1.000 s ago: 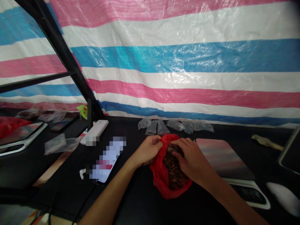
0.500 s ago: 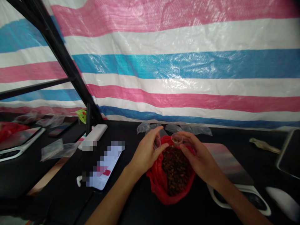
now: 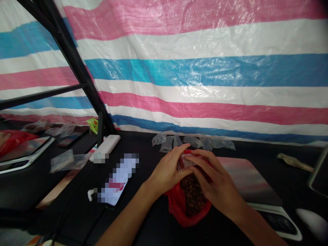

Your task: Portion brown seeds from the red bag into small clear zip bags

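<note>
The left hand (image 3: 170,172) and the right hand (image 3: 216,179) hold together a small clear plastic packet (image 3: 186,160) at the mouth of a red plastic bag (image 3: 176,205), and their fingers (image 3: 198,161) touch it. Inside the bag lie many small brown pieces (image 3: 193,198). Behind the bag, clear plastic packets (image 3: 193,141) lie in a row on the black bench (image 3: 143,225). Just right of the bag is a pink and grey mat (image 3: 248,181); to its left lies a blurred flat object (image 3: 118,179).
</note>
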### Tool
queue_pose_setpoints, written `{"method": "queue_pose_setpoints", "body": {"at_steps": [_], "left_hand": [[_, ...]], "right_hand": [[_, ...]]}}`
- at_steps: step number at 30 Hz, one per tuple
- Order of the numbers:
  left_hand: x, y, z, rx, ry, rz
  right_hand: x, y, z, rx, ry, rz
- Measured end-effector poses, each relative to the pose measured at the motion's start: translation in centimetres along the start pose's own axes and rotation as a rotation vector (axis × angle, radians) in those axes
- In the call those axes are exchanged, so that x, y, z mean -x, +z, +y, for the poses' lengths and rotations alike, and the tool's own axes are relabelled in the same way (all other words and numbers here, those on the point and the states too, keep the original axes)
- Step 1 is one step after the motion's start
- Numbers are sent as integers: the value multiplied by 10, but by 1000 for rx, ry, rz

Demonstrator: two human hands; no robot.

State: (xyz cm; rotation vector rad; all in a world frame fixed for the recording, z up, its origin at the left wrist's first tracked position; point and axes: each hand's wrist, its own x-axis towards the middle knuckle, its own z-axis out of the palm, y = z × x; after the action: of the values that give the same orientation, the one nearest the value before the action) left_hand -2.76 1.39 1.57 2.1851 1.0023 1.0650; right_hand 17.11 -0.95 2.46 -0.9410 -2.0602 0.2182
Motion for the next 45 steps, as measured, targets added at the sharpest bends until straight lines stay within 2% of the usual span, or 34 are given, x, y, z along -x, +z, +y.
{"method": "queue_pose_setpoints", "body": {"at_steps": [4,7,9,13,15,17,20,23,25,28,30,32,34,36,37,40,43,45], "left_hand": [[-1,-2,3,-67,-9,44],[-1,-4,2,-52,-9,102],[-2,-4,0,-23,-11,142],[-3,-4,1,100,-30,284],[-5,-4,6,174,-61,384],[-6,-4,11,260,-78,426],[-6,-4,20,413,-58,316],[-4,-3,25,481,-103,181],[-2,-3,26,474,-128,145],[-1,-1,25,497,-103,108],[-2,0,20,515,-92,160],[-4,1,14,448,-124,323],[-6,0,6,294,-207,490],[-7,-1,0,138,-270,579],[-8,-2,-4,90,-283,598],[-8,-3,-11,26,-292,619],[-7,-2,-14,29,-309,608],[-7,-1,-15,31,-312,602]], "right_hand": [[-2,-4,1,7,111,-26],[-4,-8,5,28,188,-23],[-5,-10,10,58,219,-65],[-4,-9,19,184,154,-247],[-1,-6,19,207,106,-246],[1,0,13,156,90,-206],[3,8,-3,14,138,-153],[3,15,-19,-116,270,-113],[2,17,-25,-195,347,-104],[-2,14,-28,-230,386,-110],[-3,7,-25,-161,369,-104],[-2,-9,-18,-28,323,-65],[5,-34,-6,166,253,-15],[17,-63,10,427,204,50],[24,-77,19,546,206,74],[46,-106,44,763,244,-59],[60,-115,61,754,173,-193],[61,-117,66,691,133,-236]]}}
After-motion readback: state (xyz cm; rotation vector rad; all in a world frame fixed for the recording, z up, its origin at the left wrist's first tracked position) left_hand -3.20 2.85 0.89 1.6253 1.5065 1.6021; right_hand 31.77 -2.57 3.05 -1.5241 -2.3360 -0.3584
